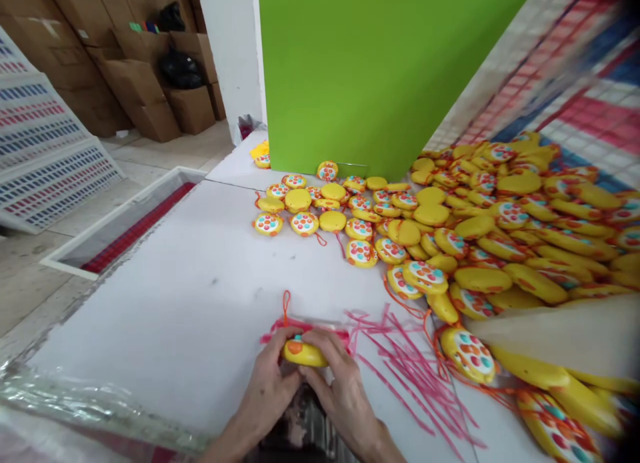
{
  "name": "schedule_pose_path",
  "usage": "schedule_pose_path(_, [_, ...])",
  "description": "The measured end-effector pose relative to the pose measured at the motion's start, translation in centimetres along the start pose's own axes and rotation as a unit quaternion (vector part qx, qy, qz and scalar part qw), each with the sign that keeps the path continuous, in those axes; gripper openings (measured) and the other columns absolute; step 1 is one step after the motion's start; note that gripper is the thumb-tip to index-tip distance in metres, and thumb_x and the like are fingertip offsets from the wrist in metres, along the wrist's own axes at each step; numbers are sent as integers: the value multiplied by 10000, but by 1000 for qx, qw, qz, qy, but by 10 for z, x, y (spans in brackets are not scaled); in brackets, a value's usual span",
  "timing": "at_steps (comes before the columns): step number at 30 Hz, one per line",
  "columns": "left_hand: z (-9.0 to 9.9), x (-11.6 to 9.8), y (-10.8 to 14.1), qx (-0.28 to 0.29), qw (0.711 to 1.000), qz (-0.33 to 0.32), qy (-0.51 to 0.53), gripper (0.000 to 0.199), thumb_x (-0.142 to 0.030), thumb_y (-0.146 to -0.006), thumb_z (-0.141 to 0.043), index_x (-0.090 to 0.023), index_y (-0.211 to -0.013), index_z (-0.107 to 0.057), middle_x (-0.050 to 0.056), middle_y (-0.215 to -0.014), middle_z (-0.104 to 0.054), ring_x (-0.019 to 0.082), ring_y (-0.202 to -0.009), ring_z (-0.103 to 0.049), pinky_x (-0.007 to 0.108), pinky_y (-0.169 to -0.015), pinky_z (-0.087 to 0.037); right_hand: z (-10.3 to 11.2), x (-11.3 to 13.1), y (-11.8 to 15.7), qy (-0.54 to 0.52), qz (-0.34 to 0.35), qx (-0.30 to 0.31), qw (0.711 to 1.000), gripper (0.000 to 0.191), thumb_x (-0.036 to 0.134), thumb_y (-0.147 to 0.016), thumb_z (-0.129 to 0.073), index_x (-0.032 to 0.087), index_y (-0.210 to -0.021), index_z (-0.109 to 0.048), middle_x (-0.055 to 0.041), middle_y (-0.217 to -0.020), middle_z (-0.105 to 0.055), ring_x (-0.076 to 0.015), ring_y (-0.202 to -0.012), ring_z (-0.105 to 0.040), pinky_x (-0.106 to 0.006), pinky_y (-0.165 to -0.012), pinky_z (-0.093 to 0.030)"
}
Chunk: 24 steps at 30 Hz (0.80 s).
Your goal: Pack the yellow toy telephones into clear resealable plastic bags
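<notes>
Between my two hands is a yellow oval toy (306, 353) with an orange spot on its edge and a bit of blue on top; an orange cord loop (286, 305) stands up behind it. My left hand (270, 376) grips its left end, and my right hand (337, 376) grips the right end, with fingers on top and thumbs below. Right behind the toy lie pink strips (273, 329) on the white table (165, 303). Beneath my hands sits a dark, shiny object (297, 426), partly hidden. More loose pink strips (407, 356) are scattered right of my right hand.
A large heap of similar yellow toys (480, 249) with dotted faces covers the table's right side. A green panel (370, 76) rises at the back. To the left are a white crate (135, 216) on the floor, stacked crates (45, 129) and cardboard boxes (140, 83).
</notes>
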<state>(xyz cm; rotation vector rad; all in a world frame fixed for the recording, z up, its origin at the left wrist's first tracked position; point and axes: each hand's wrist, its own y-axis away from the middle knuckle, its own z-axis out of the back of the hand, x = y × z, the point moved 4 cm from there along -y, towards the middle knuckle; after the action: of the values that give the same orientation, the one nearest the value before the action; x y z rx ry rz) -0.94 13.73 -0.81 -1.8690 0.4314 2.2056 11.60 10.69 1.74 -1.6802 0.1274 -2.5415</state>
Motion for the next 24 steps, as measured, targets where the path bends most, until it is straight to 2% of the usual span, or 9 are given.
schedule_pose_path(3, [8,-6,13,-72,979,-110,-155,377,-140,-769,-506,-198,-1141,-488,94,-1203,-517,227,-1137,-480,403,-969,-419,9,-10,1,-27,-42,-29,998,318,166,-820,-524,259,-1123,-547,-46,-1127,-587,-192,-1052,-539,-323,-922,-430])
schedule_pose_path(6, [-1,-1,28,-25,936,-205,-284,190,-137,-824,-456,-196,-975,-553,73,-1045,-585,202,-1011,-549,347,-879,-483,26,-21,-3,-144,-105,-114,977,412,265,-780,-586,215,-1181,-504,-79,-1193,-568,-224,-1092,-528,-348,-928,-439])
schedule_pose_path(8, [-14,9,33,14,898,-235,-371,196,-143,-814,-466,-179,-983,-559,95,-1058,-591,237,-1004,-552,381,-845,-503,30,-26,-6,-258,-145,-136,945,501,319,-746,-631,200,-1208,-479,-97,-1245,-538,-242,-1128,-506,-368,-935,-439])
schedule_pose_path(10, [-23,19,32,3,862,-242,-446,304,-140,-802,-472,-140,-1103,-519,139,-1126,-568,284,-1039,-533,444,-843,-498,28,-29,-4,-358,-191,-128,905,519,339,-715,-670,203,-1184,-497,-96,-1234,-545,-248,-1119,-510,-370,-900,-463])
schedule_pose_path(12, [-28,26,27,-12,844,-238,-481,336,-119,-812,-446,-119,-1145,-493,144,-1089,-582,283,-993,-549,459,-827,-496,22,-30,2,-425,-236,-115,866,528,343,-696,-697,221,-1174,-509,-84,-1189,-570,-240,-1043,-555,-350,-798,-513])
schedule_pose_path(14, [-32,30,22,-2,845,-240,-479,289,-98,-833,-404,-141,-1092,-525,114,-1009,-604,253,-921,-565,434,-809,-493,17,-31,11,-453,-270,-102,843,566,347,-687,-712,250,-1200,-495,-66,-1128,-593,-213,-904,-606,-303,-638,-540])
schedule_pose_path(17, [-33,26,19,10,853,-255,-456,285,-88,-841,-364,-156,-1051,-543,108,-991,-596,241,-906,-547,418,-808,-471,16,-34,23,-438,-300,-114,840,593,376,-685,-717,262,-1218,-483,-60,-1072,-610,-184,-787,-615,-240,-497,-511])
schedule_pose_path(21, [-32,20,23,36,866,-227,-445,251,-86,-819,-385,-147,-1010,-536,116,-1018,-577,262,-923,-513,445,-820,-435,27,-40,38,-376,-309,-134,863,628,417,-714,-688,266,-1266,-427,-68,-1097,-598,-204,-853,-599,-259,-531,-523])
schedule_pose_path(24, [-28,19,29,50,881,-175,-436,173,-89,-837,-381,-167,-873,-532,78,-887,-594,241,-796,-520,429,-742,-440,40,-43,51,-291,-326,-136,889,633,467,-743,-643,271,-1294,-401,-66,-1085,-594,-169,-731,-594,-296,-557,-531])
